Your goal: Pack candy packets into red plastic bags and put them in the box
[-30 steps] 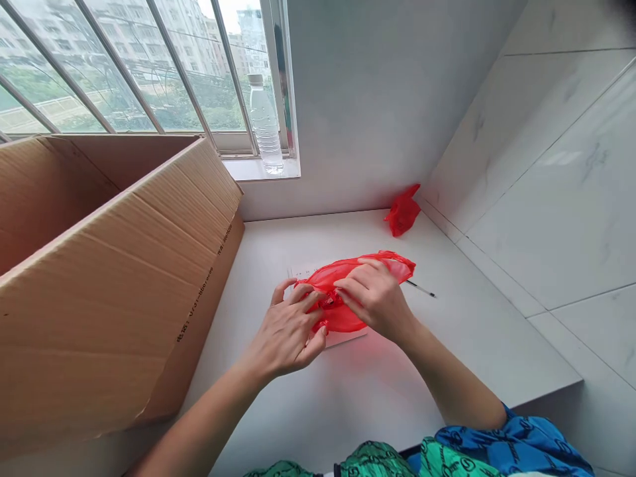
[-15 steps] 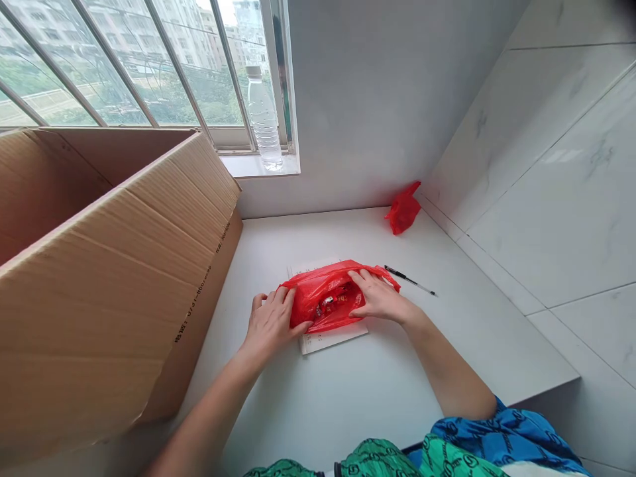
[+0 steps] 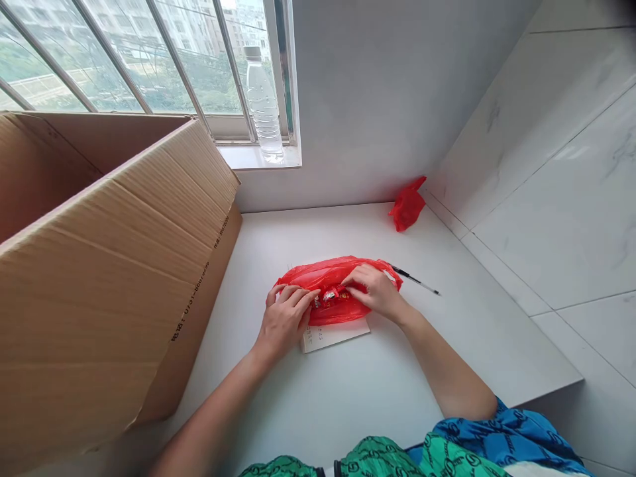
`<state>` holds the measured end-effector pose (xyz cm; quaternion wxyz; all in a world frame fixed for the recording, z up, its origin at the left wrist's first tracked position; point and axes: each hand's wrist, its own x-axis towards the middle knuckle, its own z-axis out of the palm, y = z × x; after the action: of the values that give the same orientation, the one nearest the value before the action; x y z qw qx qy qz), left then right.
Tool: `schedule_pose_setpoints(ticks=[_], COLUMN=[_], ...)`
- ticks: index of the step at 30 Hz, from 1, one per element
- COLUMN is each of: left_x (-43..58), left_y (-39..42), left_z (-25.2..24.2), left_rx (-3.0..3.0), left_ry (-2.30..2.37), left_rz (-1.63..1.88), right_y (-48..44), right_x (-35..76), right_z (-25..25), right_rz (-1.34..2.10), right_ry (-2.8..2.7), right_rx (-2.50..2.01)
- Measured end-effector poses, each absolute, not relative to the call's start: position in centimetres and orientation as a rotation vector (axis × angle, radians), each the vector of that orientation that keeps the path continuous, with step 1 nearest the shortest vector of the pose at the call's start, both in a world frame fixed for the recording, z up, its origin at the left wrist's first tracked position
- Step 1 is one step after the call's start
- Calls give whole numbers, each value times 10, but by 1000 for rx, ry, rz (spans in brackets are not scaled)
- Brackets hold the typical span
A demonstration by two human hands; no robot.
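A red plastic bag (image 3: 320,273) lies open on the white tabletop, partly covering a sheet or pad of paper (image 3: 335,336) with writing on it. Inside its mouth are small red-wrapped candies (image 3: 330,295) with white and yellow print. My left hand (image 3: 288,315) grips the bag's left side, fingertips reaching over the edge to the candies; its thumb is mostly hidden. Over the right part of the opening, my right hand (image 3: 375,289) is closed in a pinch at the end of a red candy wrapper. Just beyond that hand lies a black-and-clear pen (image 3: 416,281).
A large open cardboard box (image 3: 109,265) stands at the left. Another red plastic bag (image 3: 408,205), crumpled, sits in the back right corner by the walls. On the windowsill stands a clear plastic bottle (image 3: 264,109). The table's edge (image 3: 549,393) shows at the right.
Both hands have moved inward over the bag's opening. My right hand has gone from spread fingers to a pinch at the candies. The view has tilted slightly.
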<state>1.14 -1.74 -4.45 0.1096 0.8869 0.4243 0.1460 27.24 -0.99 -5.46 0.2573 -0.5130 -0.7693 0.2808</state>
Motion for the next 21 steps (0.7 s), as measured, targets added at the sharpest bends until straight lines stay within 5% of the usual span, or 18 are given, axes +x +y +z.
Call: schedule_pose_setpoints(ticks=[15, 21], left_x=[4, 4], left_y=[-21, -21], left_z=[-52, -55], left_rx=[2454, 2406], left_ry=[1311, 1346], left_rz=[233, 263], right_y=[-12, -12], right_x=[265, 271], right_z=[-62, -52], right_rz=[616, 821], right_ry=[-2245, -1966], right_rx=[-1556, -1509])
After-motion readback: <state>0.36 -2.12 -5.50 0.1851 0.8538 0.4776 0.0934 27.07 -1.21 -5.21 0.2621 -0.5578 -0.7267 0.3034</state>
